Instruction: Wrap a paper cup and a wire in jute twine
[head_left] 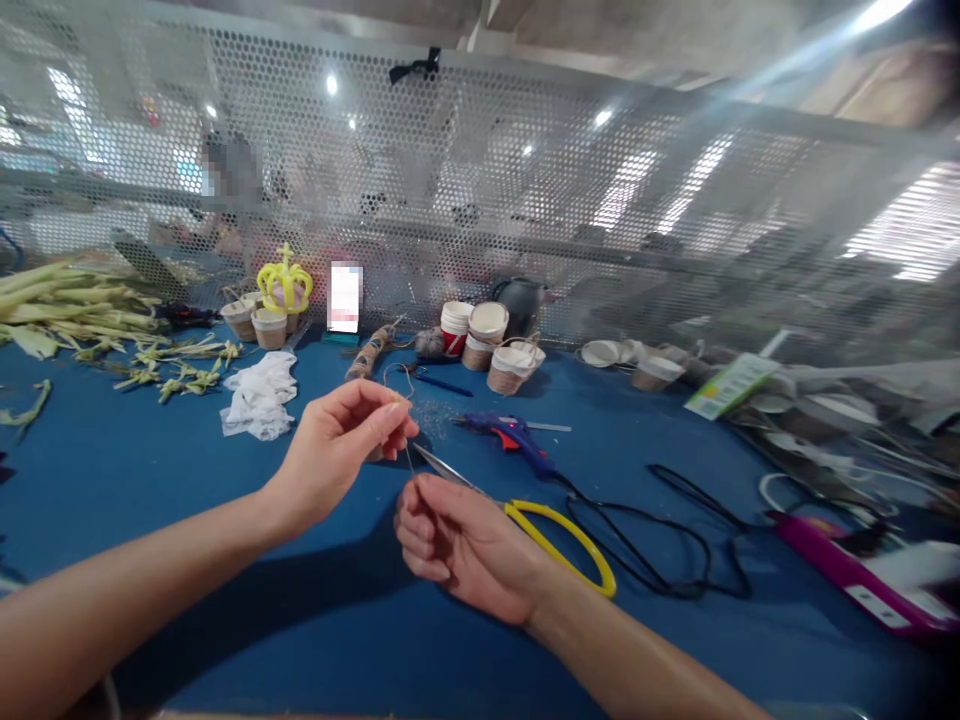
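My left hand (341, 450) is closed in a pinch, thumb against fingertips, on a thin brown strand of twine (409, 462). The strand runs down to my right hand (472, 545), whose thumb and curled fingers grip its lower part. Both hands are held above the blue table, close together. Just behind my right hand lie scissors (562, 540) with yellow handles, their blades partly hidden by it. A blue glue gun (517, 440) with a red trigger rests beyond them. Past my left hand is a wound bundle of brown twine (371, 352).
Small wrapped pots (510, 368), a grey yarn ball (430, 343) and a yellow crown (284, 282) stand along a perforated metal screen (450, 180). White crumpled cloth (261, 395) and pale husks (67, 300) lie left. A black cord (652, 580) and magenta power strip (840, 570) occupy the right.
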